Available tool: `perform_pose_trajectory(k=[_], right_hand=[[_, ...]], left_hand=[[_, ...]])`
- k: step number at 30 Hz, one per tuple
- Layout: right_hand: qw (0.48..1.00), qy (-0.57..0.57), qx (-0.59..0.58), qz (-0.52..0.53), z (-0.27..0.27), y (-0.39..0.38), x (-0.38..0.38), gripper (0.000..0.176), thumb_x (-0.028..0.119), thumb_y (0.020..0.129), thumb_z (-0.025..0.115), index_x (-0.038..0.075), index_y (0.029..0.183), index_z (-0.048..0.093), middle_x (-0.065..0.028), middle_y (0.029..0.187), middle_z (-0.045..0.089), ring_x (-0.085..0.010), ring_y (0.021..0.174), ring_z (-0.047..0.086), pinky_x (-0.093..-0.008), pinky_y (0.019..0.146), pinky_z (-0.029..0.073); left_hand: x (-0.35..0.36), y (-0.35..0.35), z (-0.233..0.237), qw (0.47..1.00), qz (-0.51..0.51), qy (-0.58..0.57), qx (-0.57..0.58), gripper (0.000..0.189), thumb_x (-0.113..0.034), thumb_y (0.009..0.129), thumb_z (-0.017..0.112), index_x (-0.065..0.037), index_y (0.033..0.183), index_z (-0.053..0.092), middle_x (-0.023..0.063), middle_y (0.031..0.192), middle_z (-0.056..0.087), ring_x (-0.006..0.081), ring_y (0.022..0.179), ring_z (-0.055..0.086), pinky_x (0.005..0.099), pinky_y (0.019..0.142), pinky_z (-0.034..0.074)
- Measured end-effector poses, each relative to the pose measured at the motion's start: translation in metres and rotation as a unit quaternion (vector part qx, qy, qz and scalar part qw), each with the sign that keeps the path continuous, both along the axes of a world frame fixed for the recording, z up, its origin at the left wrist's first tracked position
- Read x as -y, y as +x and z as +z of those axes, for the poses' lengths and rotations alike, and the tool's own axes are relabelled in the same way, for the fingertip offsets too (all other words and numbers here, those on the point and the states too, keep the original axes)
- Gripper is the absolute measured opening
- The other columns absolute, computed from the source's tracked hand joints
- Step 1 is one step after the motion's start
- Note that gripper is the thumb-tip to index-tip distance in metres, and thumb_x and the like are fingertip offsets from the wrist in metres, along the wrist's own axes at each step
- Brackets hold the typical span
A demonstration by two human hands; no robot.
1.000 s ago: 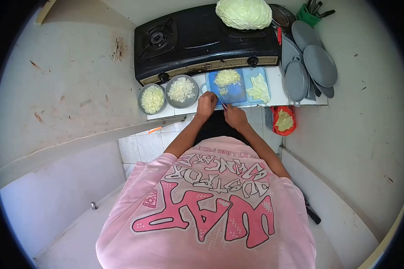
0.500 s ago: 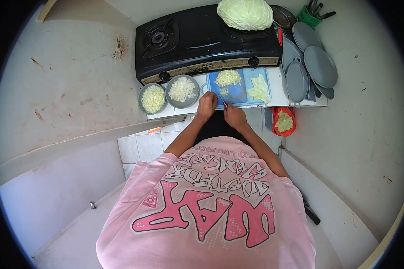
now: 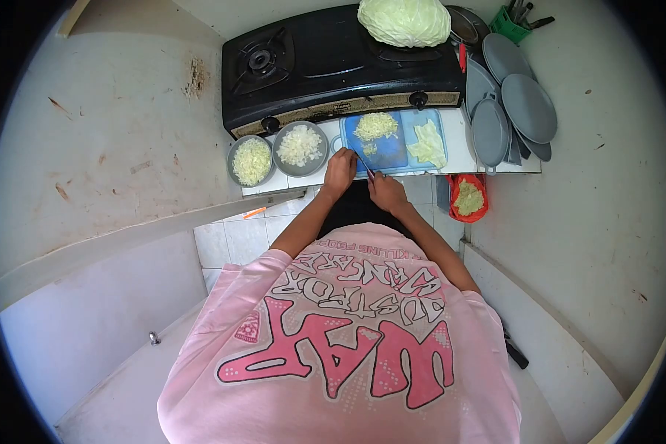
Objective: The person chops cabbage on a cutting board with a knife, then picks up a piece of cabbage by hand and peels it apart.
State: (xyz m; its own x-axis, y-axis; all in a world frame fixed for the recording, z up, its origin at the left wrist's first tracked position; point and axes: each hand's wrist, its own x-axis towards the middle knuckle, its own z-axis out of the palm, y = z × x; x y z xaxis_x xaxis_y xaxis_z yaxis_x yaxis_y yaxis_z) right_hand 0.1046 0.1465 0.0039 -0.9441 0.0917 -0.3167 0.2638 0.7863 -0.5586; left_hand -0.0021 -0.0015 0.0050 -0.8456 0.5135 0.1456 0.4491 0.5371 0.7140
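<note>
A knife (image 3: 366, 167) is gripped in my right hand (image 3: 386, 193), its blade slanting up and left over the near edge of the blue cutting board (image 3: 396, 154). My left hand (image 3: 340, 171) is closed beside the blade's tip at the board's lower left; whatever its fingers hold is hidden. On the board, finely chopped cabbage (image 3: 376, 126) forms a pile at the back, with a few bits nearer the blade. A pale cabbage leaf (image 3: 427, 144) lies flat on the board's right side.
Left of the board stand two grey bowls of chopped pale pieces (image 3: 251, 162) and white pieces (image 3: 300, 146). Behind is a black gas stove (image 3: 333, 63) bearing a cabbage (image 3: 405, 22). Grey plates (image 3: 529, 109) lean at right. A red bag (image 3: 468, 198) hangs below the counter edge.
The knife's blade shows a little more between my hands, and its angle has shifted slightly. Both hands stay in nearly the same place. The chopped pile looks the same.
</note>
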Motion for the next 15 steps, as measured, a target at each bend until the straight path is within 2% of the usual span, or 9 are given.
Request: perform_pose_trajectory(k=[15], right_hand=[[0.998, 0.062, 0.008, 0.015, 0.007, 0.012, -0.007, 0.031, 0.028, 0.099, 0.056, -0.003, 0.100, 0.060, -0.0267, 0.080, 0.071, -0.0433, 0.075, 0.072, -0.0528, 0.071, 0.058]], left_hand=[[-0.001, 0.006, -0.004, 1.000, 0.022, -0.002, -0.017, 0.005, 0.002, 0.089, 0.063, 0.003, 0.092, 0.067, 0.0229, 0.088, 0.062, 0.0441, 0.083, 0.063, 0.0501, 0.074, 0.052]])
